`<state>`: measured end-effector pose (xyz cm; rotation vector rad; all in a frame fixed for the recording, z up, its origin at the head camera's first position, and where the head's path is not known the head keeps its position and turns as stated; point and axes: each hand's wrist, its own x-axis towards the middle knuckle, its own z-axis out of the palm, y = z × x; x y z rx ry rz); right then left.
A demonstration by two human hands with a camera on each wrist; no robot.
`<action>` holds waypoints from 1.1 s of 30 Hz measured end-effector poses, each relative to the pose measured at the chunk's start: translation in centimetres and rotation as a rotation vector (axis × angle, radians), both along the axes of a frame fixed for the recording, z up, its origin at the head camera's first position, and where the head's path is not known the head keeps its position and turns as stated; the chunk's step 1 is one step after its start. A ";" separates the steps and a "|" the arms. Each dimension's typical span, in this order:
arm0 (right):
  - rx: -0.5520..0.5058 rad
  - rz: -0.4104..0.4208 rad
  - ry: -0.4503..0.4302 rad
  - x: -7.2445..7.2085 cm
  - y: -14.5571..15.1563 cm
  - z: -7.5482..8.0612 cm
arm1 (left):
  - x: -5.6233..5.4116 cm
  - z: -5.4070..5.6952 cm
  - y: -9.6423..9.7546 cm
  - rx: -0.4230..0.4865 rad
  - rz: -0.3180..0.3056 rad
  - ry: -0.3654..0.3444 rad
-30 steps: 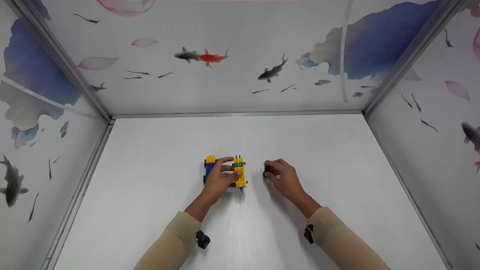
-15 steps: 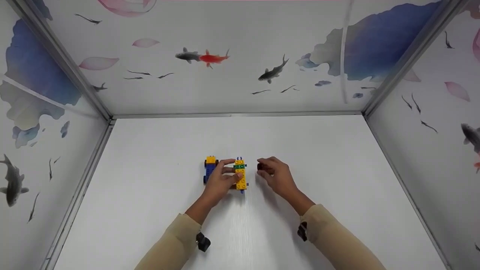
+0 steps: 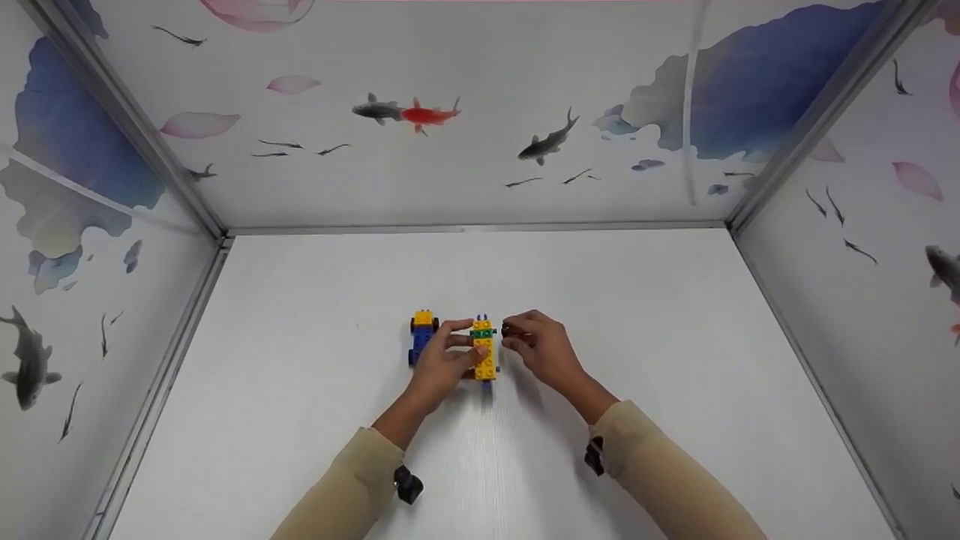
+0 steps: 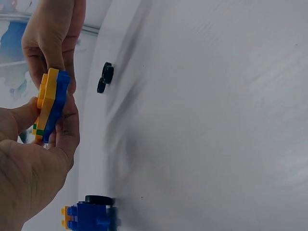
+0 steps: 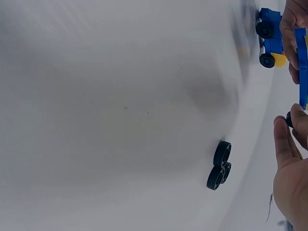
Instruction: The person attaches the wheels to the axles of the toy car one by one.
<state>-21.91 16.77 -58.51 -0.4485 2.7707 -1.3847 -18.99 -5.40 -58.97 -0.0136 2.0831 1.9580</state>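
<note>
My left hand (image 3: 441, 371) grips a toy-brick car body (image 3: 484, 361), yellow on top with a green strip near its far end and blue underneath, as the left wrist view shows. Short axle ends stick out of its right side. Just right of it, my right hand (image 3: 551, 352) pinches a small black toy wheel (image 5: 289, 119) between thumb and fingers, close to the far axle end. The fingers cover most of that wheel. Beyond my left hand stands a blue toy car (image 3: 421, 341) with a yellow brick at its far end and black wheels fitted.
Three loose black wheels (image 5: 220, 166) lie together on the white table (image 3: 675, 315), hidden in the head view. Printed wall panels (image 3: 465, 180) with metal edge strips enclose the table at the back and both sides.
My right hand has moved left with the wheel, up to the side of the brick car body. The left hand and the body have hardly moved.
</note>
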 end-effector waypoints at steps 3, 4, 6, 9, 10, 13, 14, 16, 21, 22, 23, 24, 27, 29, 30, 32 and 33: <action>0.003 0.008 -0.012 0.0 -0.1 0.0 | 0.0 0.0 0.1 0.004 -0.006 -0.003; 0.005 0.011 -0.015 0.0 -0.2 0.0 | 0.1 -0.1 0.0 0.006 -0.008 -0.002; 0.015 0.016 -0.014 0.0 -0.3 0.0 | 0.1 -0.2 0.0 0.009 -0.012 0.001; 0.027 0.022 -0.006 0.1 -0.5 0.0 | 0.2 -0.3 0.0 0.016 -0.011 0.000; 0.030 0.024 -0.005 0.1 -0.5 -0.1 | 0.2 -0.4 0.0 0.016 -0.010 -0.002; 0.029 0.026 -0.016 0.1 -0.6 -0.2 | 0.4 -0.4 -0.1 0.011 -0.003 -0.017; 0.028 0.027 -0.021 0.0 -0.6 -0.3 | 0.4 -0.4 -0.1 0.009 -0.002 -0.020; 0.023 0.028 -0.026 -0.1 -0.6 -0.3 | 0.3 -0.3 -0.1 0.005 -0.001 -0.024; 0.007 0.038 0.001 -0.3 -0.6 0.1 | 0.0 0.0 0.0 -0.005 -0.004 -0.009; 0.006 0.038 0.005 -0.3 -0.6 0.1 | 0.0 0.0 0.0 -0.005 -0.003 -0.008; 0.006 0.037 0.008 -0.3 -0.6 0.1 | -0.1 0.0 -0.1 -0.004 -0.003 -0.005; 0.008 0.037 0.007 -0.2 -0.6 0.1 | 0.0 0.0 -0.1 0.000 -0.001 -0.005; 0.023 0.028 -0.003 0.0 -0.7 0.1 | 0.1 -0.2 0.0 0.013 0.002 -0.005; 0.033 0.023 -0.006 0.1 -0.8 0.1 | 0.2 -0.4 0.0 0.021 0.003 -0.006; 0.036 0.022 -0.008 0.1 -0.8 0.1 | 0.2 -0.4 0.0 0.026 0.004 -0.006; 0.034 0.019 -0.011 0.1 -0.9 0.1 | 0.3 -0.5 0.0 0.031 0.006 -0.003; 0.034 0.017 -0.015 0.1 -1.0 0.1 | 0.4 -0.5 0.0 0.029 0.007 -0.003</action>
